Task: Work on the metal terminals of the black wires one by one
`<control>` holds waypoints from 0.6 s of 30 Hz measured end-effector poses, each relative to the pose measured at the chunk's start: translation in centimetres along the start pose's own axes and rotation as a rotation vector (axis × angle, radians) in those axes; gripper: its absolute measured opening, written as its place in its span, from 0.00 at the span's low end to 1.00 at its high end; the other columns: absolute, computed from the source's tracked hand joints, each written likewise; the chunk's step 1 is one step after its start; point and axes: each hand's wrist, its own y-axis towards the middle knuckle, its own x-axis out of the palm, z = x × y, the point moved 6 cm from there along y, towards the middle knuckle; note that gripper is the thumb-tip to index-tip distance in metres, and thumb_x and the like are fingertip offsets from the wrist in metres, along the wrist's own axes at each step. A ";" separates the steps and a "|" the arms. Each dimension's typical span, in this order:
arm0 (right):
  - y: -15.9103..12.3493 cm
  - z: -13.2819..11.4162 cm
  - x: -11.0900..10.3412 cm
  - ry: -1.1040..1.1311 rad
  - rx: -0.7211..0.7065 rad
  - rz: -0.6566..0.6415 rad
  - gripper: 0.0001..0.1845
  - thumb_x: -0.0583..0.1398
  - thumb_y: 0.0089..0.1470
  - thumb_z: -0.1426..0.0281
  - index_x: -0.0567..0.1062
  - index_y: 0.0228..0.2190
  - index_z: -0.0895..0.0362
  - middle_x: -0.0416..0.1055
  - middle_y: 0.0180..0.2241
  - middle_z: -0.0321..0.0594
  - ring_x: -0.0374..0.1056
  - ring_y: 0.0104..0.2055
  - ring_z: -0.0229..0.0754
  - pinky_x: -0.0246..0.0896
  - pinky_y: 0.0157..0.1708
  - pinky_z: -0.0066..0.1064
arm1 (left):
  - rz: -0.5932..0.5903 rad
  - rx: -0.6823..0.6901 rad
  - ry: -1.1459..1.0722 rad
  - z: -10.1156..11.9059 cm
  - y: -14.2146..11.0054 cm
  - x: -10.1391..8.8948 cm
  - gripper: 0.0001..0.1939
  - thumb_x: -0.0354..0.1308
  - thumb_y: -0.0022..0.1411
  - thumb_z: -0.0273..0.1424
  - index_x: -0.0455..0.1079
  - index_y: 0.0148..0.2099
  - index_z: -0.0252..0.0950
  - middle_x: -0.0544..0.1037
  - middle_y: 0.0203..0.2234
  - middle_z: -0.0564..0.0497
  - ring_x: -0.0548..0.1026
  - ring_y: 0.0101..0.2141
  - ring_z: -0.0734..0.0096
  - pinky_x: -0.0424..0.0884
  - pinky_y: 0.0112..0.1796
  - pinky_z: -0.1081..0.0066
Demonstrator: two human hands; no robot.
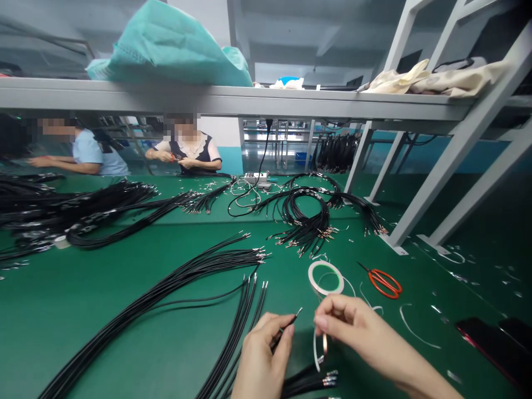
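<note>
My left hand (264, 352) pinches a black cable (296, 317) close to its end, and the bare silvery tip sticks out past the fingers. To its right, my right hand (353, 327) is closed with thumb and forefinger on a copper-coloured tape strip (325, 344). A white strip (316, 352) hangs beside the copper. The two hands are apart. Below them lie black cables with silvery ends (328, 381), partly hidden by my left hand. Just above my right hand, a white ring-shaped tape roll (312, 277) lies flat on the table.
Red-handled scissors (384, 284) lie right of the roll. Black cable bundles (166, 288) spread left, and coiled cables (305, 213) lie farther back. A grey shelf frame (453, 149) stands at right. Phone-like dark objects (490, 349) lie at lower right. Two people sit opposite.
</note>
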 end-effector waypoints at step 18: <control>-0.6 2.9 2.3 -0.246 -0.099 0.226 0.08 0.59 0.56 0.68 0.73 0.26 0.55 0.74 0.41 0.43 0.71 0.45 0.48 0.63 0.46 0.37 | 0.244 0.255 0.036 0.5 -2.2 0.6 0.09 0.58 0.61 0.26 0.77 0.41 0.42 0.78 0.26 0.51 0.76 0.26 0.69 0.72 0.31 0.76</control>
